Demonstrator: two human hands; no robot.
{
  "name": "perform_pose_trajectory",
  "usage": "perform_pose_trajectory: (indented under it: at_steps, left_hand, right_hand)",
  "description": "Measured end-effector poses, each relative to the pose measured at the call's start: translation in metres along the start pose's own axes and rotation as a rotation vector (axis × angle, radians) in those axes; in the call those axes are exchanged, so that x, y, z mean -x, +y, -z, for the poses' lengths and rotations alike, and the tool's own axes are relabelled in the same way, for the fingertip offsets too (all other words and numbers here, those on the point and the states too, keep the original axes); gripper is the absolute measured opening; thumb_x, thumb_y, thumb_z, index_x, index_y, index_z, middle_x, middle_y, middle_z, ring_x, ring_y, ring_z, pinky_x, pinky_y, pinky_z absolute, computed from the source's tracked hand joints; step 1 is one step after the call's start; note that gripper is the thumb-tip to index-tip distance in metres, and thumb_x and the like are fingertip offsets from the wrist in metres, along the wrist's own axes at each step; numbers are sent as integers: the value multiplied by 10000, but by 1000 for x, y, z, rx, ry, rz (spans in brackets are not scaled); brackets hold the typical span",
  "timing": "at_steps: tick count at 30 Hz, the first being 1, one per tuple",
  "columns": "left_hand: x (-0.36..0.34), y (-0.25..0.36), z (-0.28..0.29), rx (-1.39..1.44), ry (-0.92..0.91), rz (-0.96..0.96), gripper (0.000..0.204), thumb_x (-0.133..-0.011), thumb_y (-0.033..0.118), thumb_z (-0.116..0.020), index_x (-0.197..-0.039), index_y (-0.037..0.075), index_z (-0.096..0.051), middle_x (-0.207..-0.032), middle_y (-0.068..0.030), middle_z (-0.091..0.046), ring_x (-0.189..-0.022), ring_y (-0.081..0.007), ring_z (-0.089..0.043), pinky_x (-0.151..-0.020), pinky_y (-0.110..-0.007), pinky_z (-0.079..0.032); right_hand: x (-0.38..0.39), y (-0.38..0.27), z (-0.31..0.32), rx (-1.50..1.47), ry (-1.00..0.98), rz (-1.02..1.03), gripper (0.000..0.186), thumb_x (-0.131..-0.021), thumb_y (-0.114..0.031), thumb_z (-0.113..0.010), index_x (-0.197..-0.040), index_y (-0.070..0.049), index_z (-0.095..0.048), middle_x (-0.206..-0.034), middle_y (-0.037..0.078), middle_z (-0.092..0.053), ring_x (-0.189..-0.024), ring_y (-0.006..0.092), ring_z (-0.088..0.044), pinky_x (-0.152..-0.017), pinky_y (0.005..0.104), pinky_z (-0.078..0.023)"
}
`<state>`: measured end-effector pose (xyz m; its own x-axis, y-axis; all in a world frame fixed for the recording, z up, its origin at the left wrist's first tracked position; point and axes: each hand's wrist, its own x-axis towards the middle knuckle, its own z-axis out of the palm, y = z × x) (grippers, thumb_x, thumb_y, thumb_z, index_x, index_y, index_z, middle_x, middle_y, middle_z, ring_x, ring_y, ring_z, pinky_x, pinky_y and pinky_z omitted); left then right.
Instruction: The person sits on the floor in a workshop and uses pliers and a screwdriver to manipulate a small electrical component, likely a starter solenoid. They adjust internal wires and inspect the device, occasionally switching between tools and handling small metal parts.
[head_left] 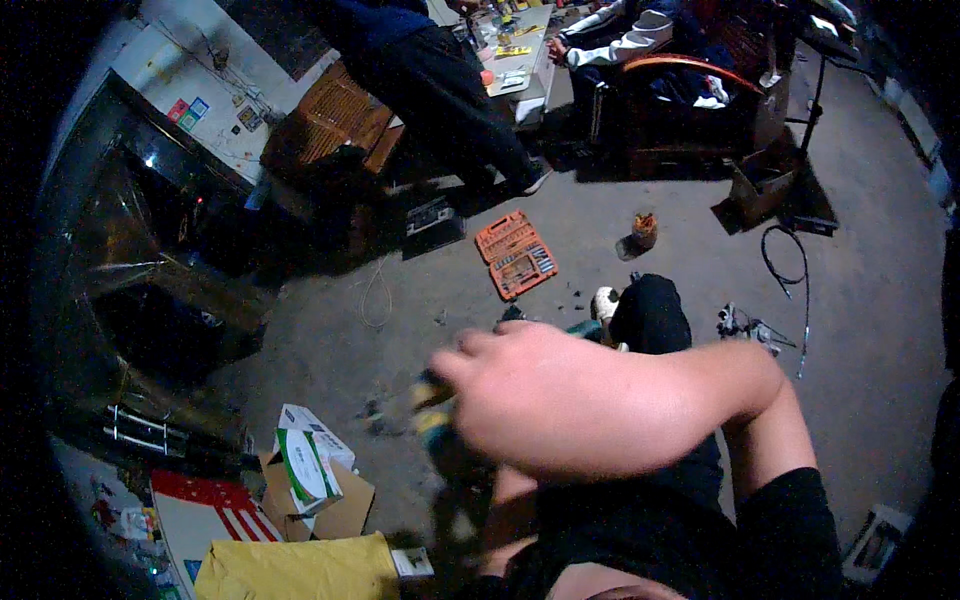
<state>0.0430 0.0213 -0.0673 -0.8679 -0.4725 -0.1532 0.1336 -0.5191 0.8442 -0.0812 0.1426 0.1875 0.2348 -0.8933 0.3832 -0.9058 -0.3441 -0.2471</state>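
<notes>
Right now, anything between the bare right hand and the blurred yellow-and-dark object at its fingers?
Nothing visible. In the head view, the bare right hand directly adjoins the blurred yellow-and-dark object; blur hides whether it's gripped.

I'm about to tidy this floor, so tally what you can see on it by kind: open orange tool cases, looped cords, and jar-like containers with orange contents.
Open orange tool case: 1
Looped cords: 2 (a black cord at the right, a thin pale cord at the left)
Jar-like container with orange contents: 1
Total: 4
</notes>
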Motion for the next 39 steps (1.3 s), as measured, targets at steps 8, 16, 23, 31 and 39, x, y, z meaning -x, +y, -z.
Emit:
perform_pose_trajectory:
  at_steps: [8, 16, 23, 31, 39]
  left_hand:
    - [-14, -23, -1, 55, -131, 20, 478, -827, 377, -569, -1162, 60, -443, -1035, -74, -547, -839, -202, -535, -709, -319, -432]
    - [-16, -26, 15, 81, -265, 6, 393, -854, 392, -527, -1069, 65, -490, -932, -65, -573, -703, -188, -546, -577, -288, -444]
    - [-56, 4, 16, 440, -710, 248, 414, -870, 427, -446, -1036, 49, -482, -883, -102, -560, -714, -214, -550, -581, -296, -456]
    - [-15, 52, -41, 640, -8, 125, 513, -842, 449, -399, -1021, -14, -529, -696, -96, -507, -457, -189, -454, -380, -310, -404]
    - [-1, 63, -32, 638, -228, 146, 665, -789, 535, -413, -1074, -62, -483, -680, -95, -487, -439, -164, -417, -392, -266, -326]
  right_hand:
    - [-70, -73, 45, 18, -288, -82, 185, -727, -170, -594, -761, 10, -619, -896, 128, -561, -803, 245, -563, -649, 330, -485]
    - [-75, -85, 38, -2, -346, -170, 203, -744, -185, -579, -797, 11, -595, -907, 136, -563, -797, 260, -579, -653, 346, -500]
    - [-39, -89, 57, -8, -199, -400, 221, -759, -197, -566, -829, 12, -574, -917, 142, -564, -792, 274, -594, -657, 360, -514]
    - [65, -2, -44, -381, 497, -573, 292, -748, -157, -637, -934, 60, -578, -961, 178, -526, -855, 283, -554, -746, 327, -434]
    - [113, 4, -122, -880, 457, -817, 279, -775, -180, -623, -934, 47, -594, -1090, 134, -528, -1013, 232, -496, -908, 330, -360]
